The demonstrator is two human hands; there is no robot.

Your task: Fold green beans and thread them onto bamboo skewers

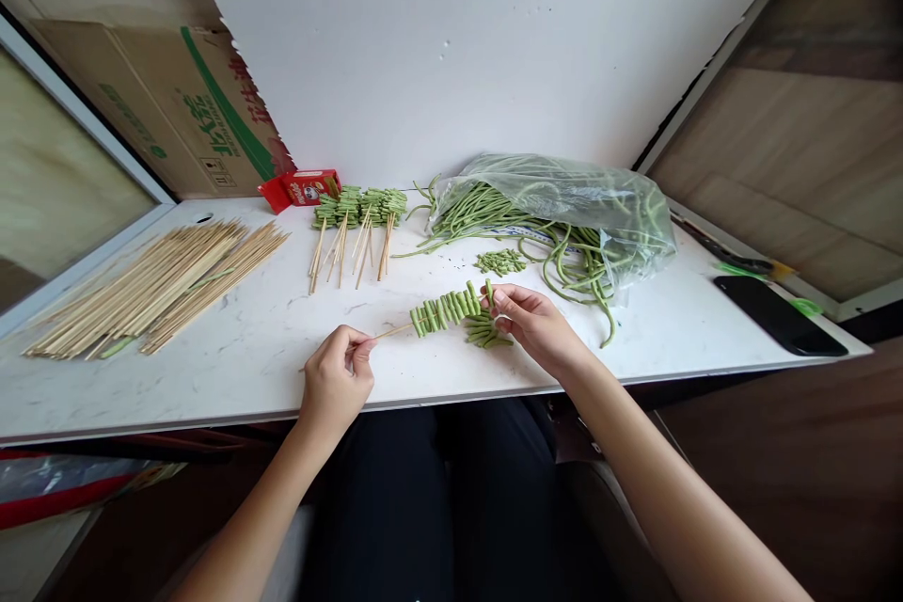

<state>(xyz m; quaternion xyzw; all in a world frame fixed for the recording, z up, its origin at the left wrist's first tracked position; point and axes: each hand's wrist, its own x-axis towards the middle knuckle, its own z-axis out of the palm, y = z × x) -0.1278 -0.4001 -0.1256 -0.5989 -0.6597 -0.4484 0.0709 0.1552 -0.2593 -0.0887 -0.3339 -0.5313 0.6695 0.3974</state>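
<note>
Left hand pinching skewer near table edge; right hand pinching bean piece; phone well apart.

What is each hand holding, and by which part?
The left hand pinches a wooden skewer by its bare part, clear of the threaded bean pieces. The right hand pinches a single bean piece, apparently near its middle.

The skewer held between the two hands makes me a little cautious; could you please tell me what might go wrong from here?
1. The skewer runs towards the right hand, so its tip, not clearly visible, could prick that hand.
2. The bean piece pinched there might split or slip if pushed off-centre.
3. The loose cut pieces close to the right hand could be scattered if it brushes them.
</note>
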